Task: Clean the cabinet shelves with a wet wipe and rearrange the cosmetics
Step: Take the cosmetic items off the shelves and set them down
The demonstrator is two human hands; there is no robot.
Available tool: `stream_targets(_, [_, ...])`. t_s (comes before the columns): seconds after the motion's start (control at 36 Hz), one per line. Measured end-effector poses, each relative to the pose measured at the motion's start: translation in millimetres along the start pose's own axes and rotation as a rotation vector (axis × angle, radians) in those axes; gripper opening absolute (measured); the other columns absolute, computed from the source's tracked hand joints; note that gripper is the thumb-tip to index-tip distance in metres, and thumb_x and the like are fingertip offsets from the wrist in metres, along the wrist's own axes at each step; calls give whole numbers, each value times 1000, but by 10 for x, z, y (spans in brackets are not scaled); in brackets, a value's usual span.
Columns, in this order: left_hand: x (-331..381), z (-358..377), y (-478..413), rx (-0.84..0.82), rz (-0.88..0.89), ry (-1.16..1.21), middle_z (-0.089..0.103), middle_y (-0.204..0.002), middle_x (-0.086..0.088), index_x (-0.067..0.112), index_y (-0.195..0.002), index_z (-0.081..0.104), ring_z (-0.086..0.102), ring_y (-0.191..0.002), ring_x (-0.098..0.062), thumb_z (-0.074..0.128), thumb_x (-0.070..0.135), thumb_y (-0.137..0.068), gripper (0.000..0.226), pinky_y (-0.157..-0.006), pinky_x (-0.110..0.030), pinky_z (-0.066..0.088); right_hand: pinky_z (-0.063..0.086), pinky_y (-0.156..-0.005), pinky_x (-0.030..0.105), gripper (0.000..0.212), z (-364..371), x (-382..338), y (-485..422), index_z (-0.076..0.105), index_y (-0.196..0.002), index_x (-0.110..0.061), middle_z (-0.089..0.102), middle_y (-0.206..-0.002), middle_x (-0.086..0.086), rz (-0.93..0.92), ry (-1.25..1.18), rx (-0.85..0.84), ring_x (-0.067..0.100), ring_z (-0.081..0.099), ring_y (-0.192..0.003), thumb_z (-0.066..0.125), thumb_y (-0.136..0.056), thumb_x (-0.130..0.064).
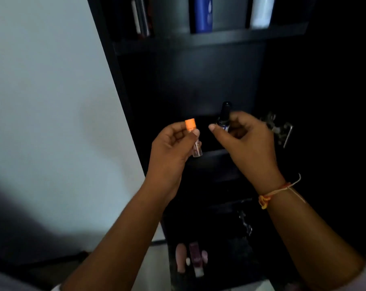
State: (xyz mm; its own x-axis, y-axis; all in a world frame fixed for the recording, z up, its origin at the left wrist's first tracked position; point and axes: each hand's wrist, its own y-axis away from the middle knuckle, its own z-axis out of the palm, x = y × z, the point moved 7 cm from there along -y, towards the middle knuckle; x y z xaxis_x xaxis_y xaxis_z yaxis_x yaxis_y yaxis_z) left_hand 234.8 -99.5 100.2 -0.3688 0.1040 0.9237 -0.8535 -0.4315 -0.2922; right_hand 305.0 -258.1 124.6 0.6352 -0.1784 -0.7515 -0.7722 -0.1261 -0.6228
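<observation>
My left hand (170,148) pinches a small clear vial with an orange cap (190,124), held upright in front of the dark cabinet. Just to its right, my right hand (244,139) grips a dark dropper bottle (225,116) with a black top; its lower part is hidden behind my fingers. Both hands hover at the level of the middle shelf (214,153). That shelf's surface behind them is too dark to make out.
On the upper shelf (209,39) stand a blue bottle (203,13), a white bottle (262,11) and slim dark items at the left. Pink and purple cosmetics (193,257) lie low in the cabinet. A metal hinge (282,130) sits right. A pale wall (51,101) lies left.
</observation>
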Motion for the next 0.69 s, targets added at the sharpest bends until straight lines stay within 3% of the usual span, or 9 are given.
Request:
stream_targets(0.06, [-221, -95, 148, -10, -40, -86, 72, -95, -7, 14, -109, 68, 69, -91, -24, 69, 17, -89, 20, -84, -37, 58, 43, -55, 13, 18, 127, 348, 309, 64, -78, -33, 61, -62, -17, 93, 18, -72, -4, 56, -57, 74, -77, -49])
stream_targets(0.14, [-639, -278, 393, -28, -136, -199, 74, -95, -5, 14, -109, 68, 71, -88, -18, 69, 14, -89, 20, -76, -23, 56, 57, -62, 28, 30, 313, 908, 822, 70, -88, -28, 68, -73, -11, 259, 125, -212, -1, 64, -66, 69, -76, -55])
stream_targets(0.22, [-1127, -525, 686, -26, -290, -293, 74, -98, -4, 12, -110, 68, 71, -92, -18, 70, 10, -88, 22, -80, -22, 55, 59, -69, 34, 28, 423, 1431, 1380, 70, -84, -25, 72, -75, -10, 431, 137, -297, 1, 68, -72, 73, -73, -51])
stream_targets(0.33, [-1809, -942, 1177, 61, -513, -364, 74, -91, -6, 9, -103, 69, 69, -81, -12, 69, 4, -86, 17, -72, -21, 53, 58, -80, 36, 21, 537, 2001, 2134, 72, -83, -19, 74, -79, -8, 652, 184, -414, 8, 70, -80, 80, -75, -37])
stream_targets(0.44, [-2450, -1391, 1692, 181, -680, -520, 72, -76, -1, 8, -94, 69, 65, -65, -7, 72, 7, -83, 11, -65, -23, 51, 57, -76, 38, 21, 658, 2401, 2790, 71, -86, -17, 73, -81, -1, 782, 261, -550, 19, 70, -82, 77, -80, -36])
stream_targets(0.53, [-2860, -1646, 2021, 238, -744, -653, 70, -69, 6, 18, -86, 65, 63, -59, 0, 74, 18, -83, 9, -57, -20, 47, 57, -79, 46, 20, 776, 2664, 3252, 70, -95, -12, 74, -90, 9, 880, 244, -643, 28, 69, -89, 76, -82, -27])
stream_targets(0.61, [-3199, -1789, 2201, 236, -779, -795, 64, -69, 9, 29, -79, 58, 59, -60, -3, 72, 25, -84, 15, -46, -9, 38, 56, -84, 47, 29, 915, 2886, 3612, 68, -108, -15, 72, -102, 10, 912, 277, -732, 30, 67, -99, 76, -82, -23])
stream_targets(0.69, [-3495, -1874, 2290, 208, -802, -904, 60, -67, 12, 27, -79, 58, 53, -63, 1, 71, 24, -80, 13, -48, -9, 32, 54, -88, 43, 33, 1059, 3059, 3839, 68, -113, -16, 72, -106, 7, 882, 329, -773, 27, 66, -104, 75, -82, -23])
